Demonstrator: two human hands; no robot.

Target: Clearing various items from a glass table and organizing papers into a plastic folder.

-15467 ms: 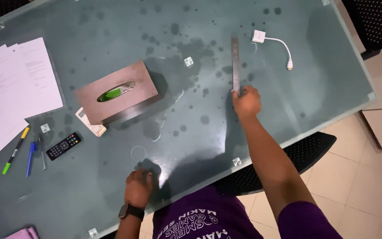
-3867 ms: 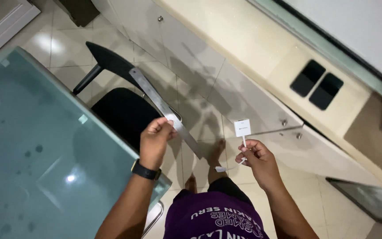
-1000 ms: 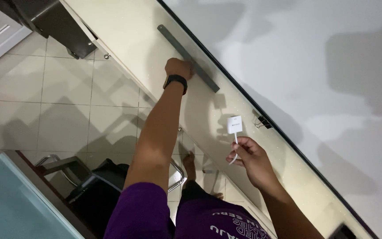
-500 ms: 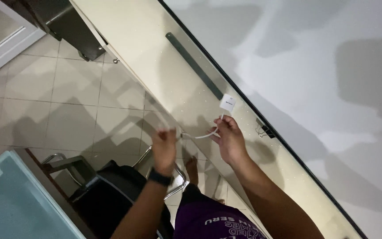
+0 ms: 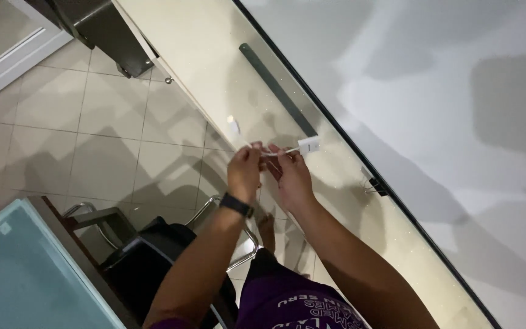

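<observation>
**tilefan:** Fingers [image 5: 255, 153] of the left hand [image 5: 244, 173] were pinched on the thin white cable [image 5: 282, 152], and the right hand [image 5: 292, 178] had its fingers closed on the same cable just beside them. Both hands sat nearly touching, out over the edge of the pale bench [image 5: 214, 55].

**benchlurker:** Which way did the adapter end lie?

**tilefan:** The small white adapter block [image 5: 309, 144] stuck out past the right hand's fingers, up and to the right toward the wall. So the cable's long axis ran roughly left to right between the two grips, tilted a little upward at the block end. The right hand was clearly the nearer one to the block; the left was on the far end of the cable. I couldn't make out a plug at that left end.

**benchlurker:** And the ruler?

**tilefan:** The long grey ruler [image 5: 278, 90] lay flat on the bench, above the hands and apart from them, running diagonally along the bench's back edge. A black binder clip [image 5: 373, 183] sat further right. No hand touched either.
</observation>
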